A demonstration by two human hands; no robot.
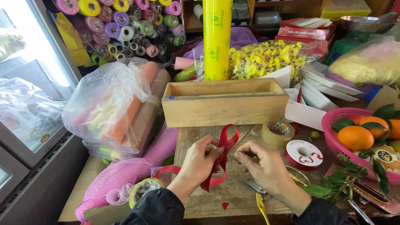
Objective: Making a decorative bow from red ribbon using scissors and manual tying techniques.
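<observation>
— How many things were counted?
— One red ribbon (pixel 223 156), one wooden box (pixel 225 102) beyond, two tape rolls at right.
— How was the ribbon held?
— It was pinched by the left hand (pixel 200 160) and the right hand (pixel 264 166), looped between them.

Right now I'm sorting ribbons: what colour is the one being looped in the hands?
Red ribbon, clearest in the head view.

Bright glass door (pixel 29 83) left (perhaps a cooler); cluttered shelves (pixel 258 16) behind.
</observation>
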